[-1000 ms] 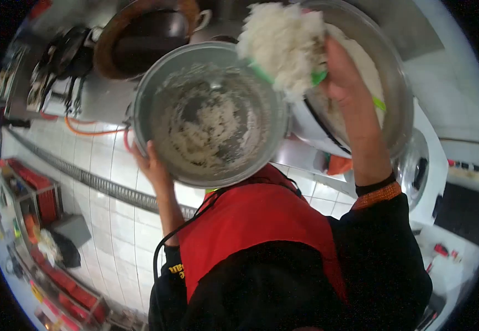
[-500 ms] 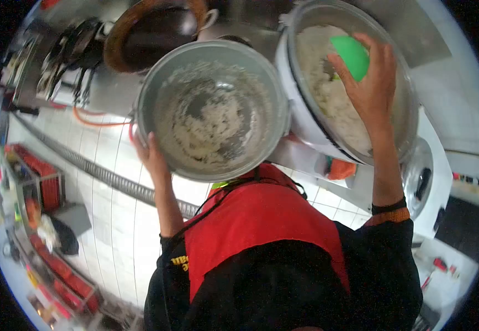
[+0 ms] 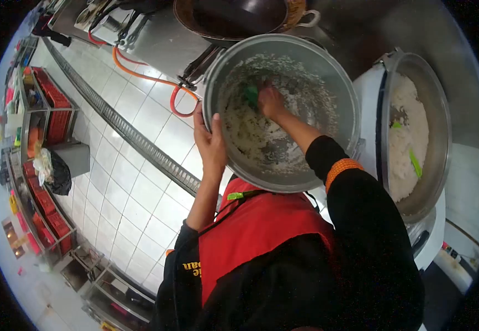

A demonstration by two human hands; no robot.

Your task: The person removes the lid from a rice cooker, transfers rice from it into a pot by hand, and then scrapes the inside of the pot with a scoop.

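Observation:
My left hand (image 3: 210, 144) grips the left rim of a large grey metal pot (image 3: 318, 74), thumb over the edge. The pot tilts towards me, with rice (image 3: 250, 138) stuck on its bottom and wall. Deep inside, my right hand (image 3: 272, 103) is closed on a small green plastic bowl (image 3: 251, 95), pressed near the rice on the far left side; my fingers partly hide it. To the right stands a big rice cooker (image 3: 442, 127) holding white rice (image 3: 405, 179) with bright green leaf-like pieces (image 3: 415, 163) on top.
A wok (image 3: 300, 12) sits on the metal counter (image 3: 151, 41) behind the pot. An orange hose (image 3: 140, 73) hangs at the counter's edge. A drain grate (image 3: 112, 118) crosses the tiled floor. Shelves with red crates (image 3: 57, 118) stand at the left.
My right hand has moved left with the green bowl, from over the rice cooker down into the pot. My left hand stays on the pot's rim. The view has shifted.

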